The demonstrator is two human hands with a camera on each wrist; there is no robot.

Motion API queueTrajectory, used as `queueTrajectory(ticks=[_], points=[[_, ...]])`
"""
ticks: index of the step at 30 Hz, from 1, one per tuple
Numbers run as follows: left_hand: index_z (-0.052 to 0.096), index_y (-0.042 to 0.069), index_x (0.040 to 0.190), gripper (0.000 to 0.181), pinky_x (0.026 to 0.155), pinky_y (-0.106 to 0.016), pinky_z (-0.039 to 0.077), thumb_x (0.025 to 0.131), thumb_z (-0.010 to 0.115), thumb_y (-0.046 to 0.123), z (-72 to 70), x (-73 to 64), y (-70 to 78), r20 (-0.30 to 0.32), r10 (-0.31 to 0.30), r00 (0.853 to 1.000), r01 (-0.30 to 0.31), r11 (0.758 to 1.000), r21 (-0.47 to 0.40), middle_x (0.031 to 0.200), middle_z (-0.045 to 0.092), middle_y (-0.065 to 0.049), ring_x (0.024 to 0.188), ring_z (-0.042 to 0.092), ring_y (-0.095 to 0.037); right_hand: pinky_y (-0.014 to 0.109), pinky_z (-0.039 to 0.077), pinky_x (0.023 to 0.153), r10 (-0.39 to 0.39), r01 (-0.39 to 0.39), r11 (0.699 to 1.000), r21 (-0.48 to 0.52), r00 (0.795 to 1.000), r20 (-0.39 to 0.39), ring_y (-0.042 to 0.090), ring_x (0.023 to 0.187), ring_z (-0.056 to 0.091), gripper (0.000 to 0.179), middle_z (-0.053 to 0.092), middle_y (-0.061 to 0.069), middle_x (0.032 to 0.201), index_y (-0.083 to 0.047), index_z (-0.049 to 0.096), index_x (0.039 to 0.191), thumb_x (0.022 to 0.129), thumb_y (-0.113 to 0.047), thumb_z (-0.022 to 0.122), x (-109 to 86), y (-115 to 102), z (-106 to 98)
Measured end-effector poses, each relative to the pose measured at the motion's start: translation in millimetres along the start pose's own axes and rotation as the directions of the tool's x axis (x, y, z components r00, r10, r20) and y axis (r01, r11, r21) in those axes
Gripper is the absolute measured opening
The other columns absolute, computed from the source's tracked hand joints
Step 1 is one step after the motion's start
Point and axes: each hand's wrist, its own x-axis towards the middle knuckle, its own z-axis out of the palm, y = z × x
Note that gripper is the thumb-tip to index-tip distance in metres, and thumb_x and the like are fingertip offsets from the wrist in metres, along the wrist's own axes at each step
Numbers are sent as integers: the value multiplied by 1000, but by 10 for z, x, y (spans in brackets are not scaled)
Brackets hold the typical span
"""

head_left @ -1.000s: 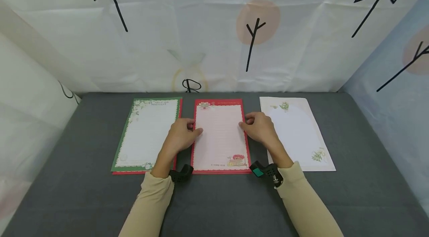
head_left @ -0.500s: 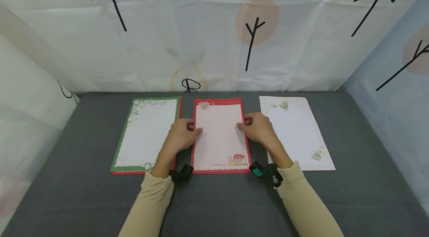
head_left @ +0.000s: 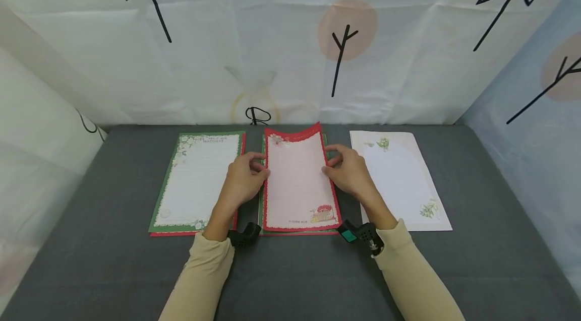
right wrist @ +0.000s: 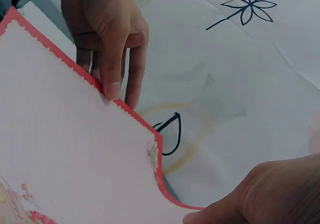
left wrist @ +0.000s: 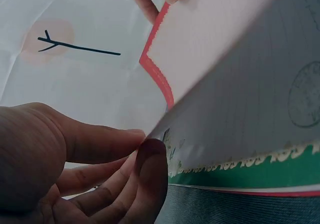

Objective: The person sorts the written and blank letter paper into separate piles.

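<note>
A red-bordered sheet of writing paper (head_left: 297, 180), pale pink inside, is raised over the middle stack, its far edge bowed. My left hand (head_left: 245, 176) pinches its left edge between thumb and fingers. On the opposite edge my right hand (head_left: 347, 169) pinches it the same way. Beneath, a green-bordered sheet (left wrist: 280, 171) shows in the left wrist view, with a thin red edge under it. The right wrist view shows the lifted sheet (right wrist: 85, 134) from above, with the left hand (right wrist: 107, 44) across from the right thumb.
To the left lies a stack topped by a green-bordered sheet (head_left: 199, 180), a red edge peeking out below. At the right is a white sheet (head_left: 399, 180) with leaf prints, partly under the right forearm. The dark grey table (head_left: 290, 280) ends at a printed cloth backdrop (head_left: 199, 69).
Both hands have lifted the red-bordered sheet off the middle stack, uncovering the green-bordered sheet below. It lay flat in the earlier frames.
</note>
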Motion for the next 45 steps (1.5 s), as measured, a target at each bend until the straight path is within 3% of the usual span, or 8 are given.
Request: queueTrajectory(ticks=[13,17,22,30,33,38,41,45], points=[[65,-2,130,39,61,-35,57,92,71,2,161,-23,134,-90,67,994,-79,987,-137,96,72,-15,74,72,-25,34,55,72,35,-29,988,153,999,-38,32,90,68,40,68,24,104,5,61,133,94,-2,68,-59,109,-382],[67,-1,128,37,62,-37,58,92,71,2,301,43,253,-112,91,990,-107,984,-144,92,73,-14,75,73,-26,29,58,72,75,-59,984,166,993,-95,26,84,69,36,69,26,107,6,63,130,95,-4,68,-78,170,-553],[68,-1,126,34,61,-33,56,92,69,3,616,197,466,-71,95,993,-106,979,-173,91,74,-14,73,74,-23,18,54,68,128,-100,983,154,975,-182,15,78,65,36,68,28,109,6,63,132,98,-6,65,-121,338,-799],[70,1,123,31,60,-29,49,92,68,4,1182,380,857,0,110,994,-110,992,-66,83,73,-4,69,66,-17,19,52,68,313,-286,949,135,908,-277,18,84,61,42,63,26,116,3,59,139,100,-13,62,-216,651,-1113],[69,0,123,31,57,-28,48,92,66,3,1342,427,952,17,129,991,-128,991,-47,80,71,-4,67,64,-16,21,51,67,385,-353,922,155,872,-304,22,87,61,43,62,23,118,1,59,140,100,-15,63,-217,749,-1160],[69,-3,122,33,53,-25,45,90,63,-1,1518,467,1037,7,157,988,-156,986,-63,73,67,-2,59,58,-12,28,50,69,455,-409,890,200,818,-353,27,93,62,43,63,23,125,-2,59,141,100,-15,63,-211,868,-1181],[69,-5,121,33,51,-22,41,89,62,-3,1585,477,1053,-9,163,987,-163,983,-85,66,62,0,54,51,-7,28,49,67,463,-412,886,211,793,-395,27,93,61,42,66,21,120,-3,61,139,99,-13,62,-212,908,-1192],[69,-5,117,31,45,-21,35,88,60,-3,1664,483,1066,-4,151,989,-151,984,-96,55,53,3,46,43,-5,28,50,62,501,-454,864,217,744,-443,26,96,58,41,66,16,117,-6,64,137,97,-13,61,-206,948,-1196]])
